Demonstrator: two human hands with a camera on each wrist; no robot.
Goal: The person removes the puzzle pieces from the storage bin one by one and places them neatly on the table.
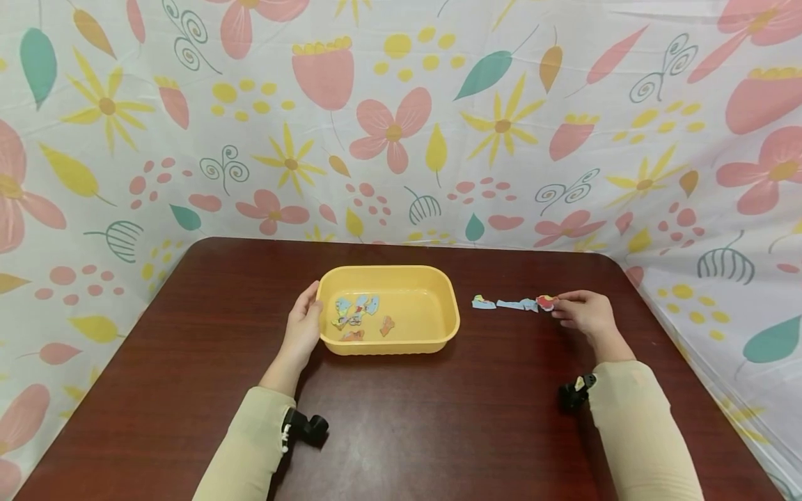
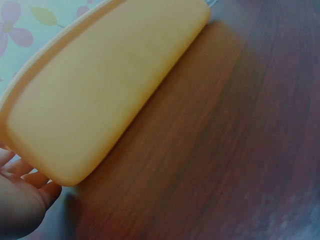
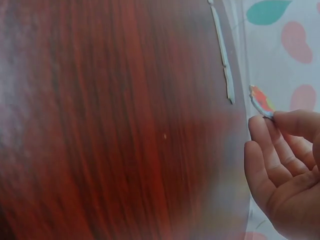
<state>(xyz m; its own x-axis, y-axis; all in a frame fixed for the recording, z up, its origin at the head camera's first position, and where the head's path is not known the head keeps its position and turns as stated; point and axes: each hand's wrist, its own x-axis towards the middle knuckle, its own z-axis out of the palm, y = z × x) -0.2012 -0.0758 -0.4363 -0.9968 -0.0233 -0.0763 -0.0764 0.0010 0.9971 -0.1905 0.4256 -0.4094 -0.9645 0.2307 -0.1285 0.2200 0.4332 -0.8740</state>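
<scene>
My right hand (image 1: 585, 313) pinches a small red-and-yellow puzzle piece (image 1: 546, 303) between thumb and fingertips. In the right wrist view this piece (image 3: 261, 102) is tilted, raised off the tabletop. Just left of it in the head view, a row of pale blue puzzle pieces (image 1: 510, 304) lies on the table, one at the left end with yellow and red on it. My left hand (image 1: 303, 323) grips the left end of a yellow plastic tray (image 1: 422, 341), its fingers against the outer wall. Inside the tray lie several blue, yellow and orange-brown puzzle pieces (image 1: 357, 311), some overlapping.
The dark reddish wooden table (image 1: 413, 424) has rounded far corners. A white cloth (image 1: 388, 69) with printed flowers and leaves hangs behind it and along both sides. Black wrist cameras (image 1: 307, 428) sit at both cuffs.
</scene>
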